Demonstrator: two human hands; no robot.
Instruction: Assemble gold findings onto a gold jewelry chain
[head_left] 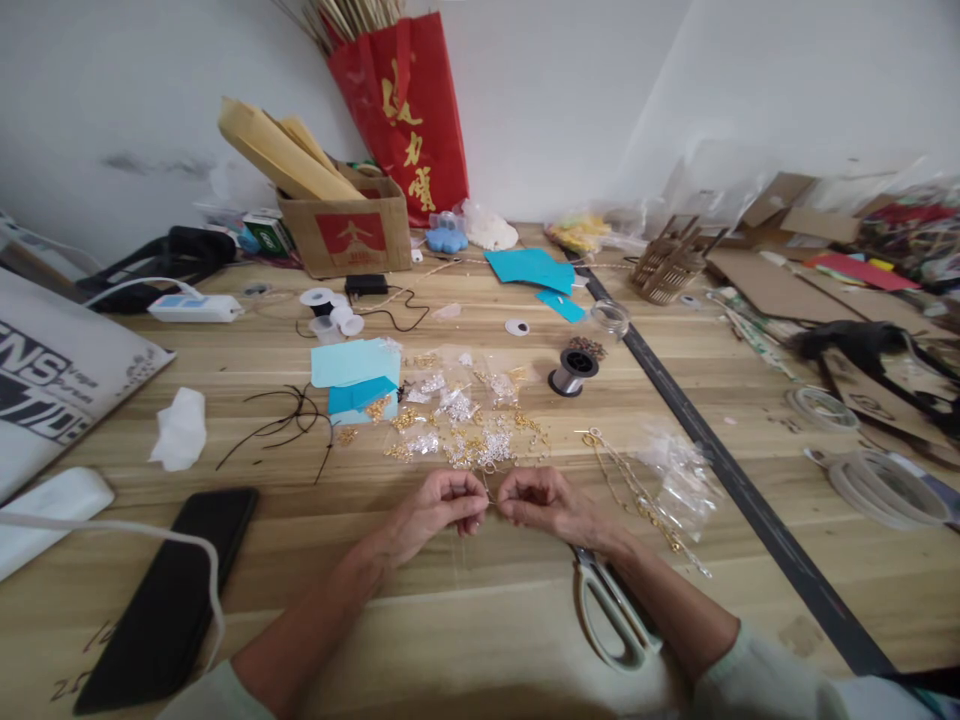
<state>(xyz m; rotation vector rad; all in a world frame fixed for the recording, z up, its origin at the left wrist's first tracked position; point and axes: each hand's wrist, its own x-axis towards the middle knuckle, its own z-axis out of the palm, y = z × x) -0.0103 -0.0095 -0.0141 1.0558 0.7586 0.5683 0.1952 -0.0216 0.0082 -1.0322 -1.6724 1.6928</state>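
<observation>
My left hand (452, 505) and my right hand (544, 500) meet low in the middle, fingertips pinched a small gap apart. A thin thread (490, 490) runs between them; whether it is cord or wire I cannot tell. Just beyond the fingers lies a spread of gold and clear beads (491, 445), with small clear bags (457, 403) of beads behind it. Scissors (615, 620) with pale handles rest under my right forearm, their blades mostly hidden. To the right of my right hand lie gold chains (634, 480).
A spool of silvery wire (574, 372) stands beyond the beads. Blue sheets (356, 365) and black cords (289, 425) lie left of them. A black phone (169, 600) is at the near left. A dark strip (720, 455) crosses the right side, beside clear plastic bags (679, 475).
</observation>
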